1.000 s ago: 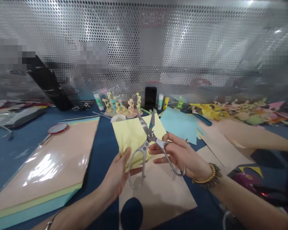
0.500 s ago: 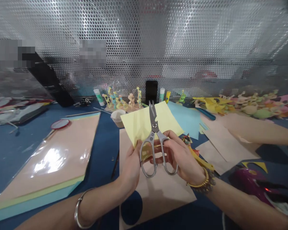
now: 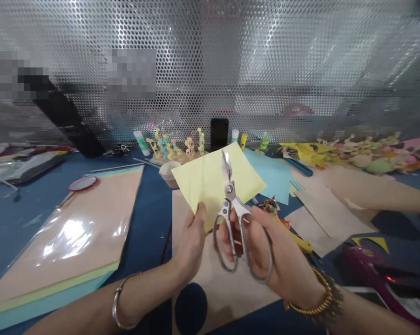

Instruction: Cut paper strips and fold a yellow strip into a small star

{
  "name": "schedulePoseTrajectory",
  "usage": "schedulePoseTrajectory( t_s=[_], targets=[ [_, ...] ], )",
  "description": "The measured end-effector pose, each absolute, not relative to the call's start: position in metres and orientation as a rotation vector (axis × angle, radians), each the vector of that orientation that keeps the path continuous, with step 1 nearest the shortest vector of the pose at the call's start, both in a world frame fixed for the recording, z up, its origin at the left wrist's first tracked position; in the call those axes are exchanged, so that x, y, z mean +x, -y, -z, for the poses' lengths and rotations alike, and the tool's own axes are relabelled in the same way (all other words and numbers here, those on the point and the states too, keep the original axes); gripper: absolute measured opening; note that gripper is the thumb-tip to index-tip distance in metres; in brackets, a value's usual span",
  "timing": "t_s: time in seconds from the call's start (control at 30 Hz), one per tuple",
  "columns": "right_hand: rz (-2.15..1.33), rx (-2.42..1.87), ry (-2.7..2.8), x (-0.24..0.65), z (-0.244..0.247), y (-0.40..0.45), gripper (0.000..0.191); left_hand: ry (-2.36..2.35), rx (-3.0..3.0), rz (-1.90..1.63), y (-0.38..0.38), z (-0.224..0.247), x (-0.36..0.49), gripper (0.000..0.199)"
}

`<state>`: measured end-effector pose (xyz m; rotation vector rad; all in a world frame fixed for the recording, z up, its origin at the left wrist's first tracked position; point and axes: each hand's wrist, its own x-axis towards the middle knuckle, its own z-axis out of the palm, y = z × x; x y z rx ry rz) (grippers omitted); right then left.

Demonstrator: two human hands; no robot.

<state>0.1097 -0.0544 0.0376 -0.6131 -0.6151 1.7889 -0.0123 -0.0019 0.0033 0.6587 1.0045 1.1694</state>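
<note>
Thumb on top, my left hand (image 3: 192,242) pinches the lower left corner of a yellow paper sheet (image 3: 199,179). My right hand (image 3: 269,249) holds metal scissors (image 3: 230,190) by the handles, with the blades pointing up and away in front of the yellow sheet. The blades look closed or nearly so. Under both hands lies a pale pink sheet (image 3: 231,284) with a round hole near its lower left corner, where the dark blue table shows through.
A plastic-wrapped paper stack (image 3: 80,223) lies left, with a red-rimmed disc (image 3: 83,183) on it. A paper bowl (image 3: 170,173) stands behind the yellow sheet. Another person's arm (image 3: 381,188) reaches in from the right above a magenta tool (image 3: 381,274).
My right hand has moved right and towards me with the scissors, whose tips now lean left. The yellow sheet is less covered, still held by my left hand.
</note>
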Motion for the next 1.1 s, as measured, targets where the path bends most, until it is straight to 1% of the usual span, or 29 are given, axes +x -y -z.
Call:
schedulePoseTrajectory(
  t_s=[0.03, 0.1, 0.2, 0.3, 0.37, 0.47, 0.6, 0.77, 0.87, 1.03, 1.1],
  targets=[
    [-1.764, -0.646, 0.621, 0.114, -0.040, 0.057, 0.038, -1.004, 0.666, -1.180, 0.000, -0.005, -0.014, 0.032],
    [-1.656, -0.742, 0.664, 0.126, -0.044, 0.061, 0.036, -1.004, 0.676, -1.194, -0.003, -0.009, -0.018, 0.035],
    [-1.514, -0.820, 0.782, 0.145, -0.042, 0.064, 0.021, -0.959, 0.667, -1.210, -0.007, -0.013, -0.023, 0.037],
    [-1.379, -0.900, 0.819, 0.157, -0.029, 0.062, 0.030, -0.873, 0.619, -1.248, -0.008, -0.013, -0.026, 0.036],
    [-1.314, -0.939, 0.816, 0.160, -0.017, 0.058, 0.027, -0.857, 0.592, -1.245, -0.006, -0.011, -0.026, 0.037],
    [-1.361, -0.932, 0.813, 0.158, -0.004, 0.056, 0.020, -0.851, 0.604, -1.175, -0.001, -0.009, -0.026, 0.038],
    [-1.416, -0.907, 0.687, 0.149, 0.000, 0.059, 0.027, -0.788, 0.629, -1.108, 0.007, -0.010, -0.023, 0.042],
    [-1.225, -0.937, 0.528, 0.143, 0.004, 0.059, 0.017, -0.766, 0.604, -1.049, 0.016, -0.008, -0.021, 0.044],
    [-1.178, -0.958, 0.447, 0.144, 0.008, 0.057, 0.014, -0.759, 0.589, -1.022, 0.021, -0.006, -0.020, 0.044],
    [-1.112, -0.979, 0.464, 0.144, 0.008, 0.054, 0.027, -0.753, 0.577, -0.926, 0.029, 0.000, -0.015, 0.044],
    [-1.054, -1.006, 0.508, 0.144, 0.006, 0.052, 0.026, -0.742, 0.602, -0.905, 0.032, 0.000, -0.014, 0.043]
  ],
)
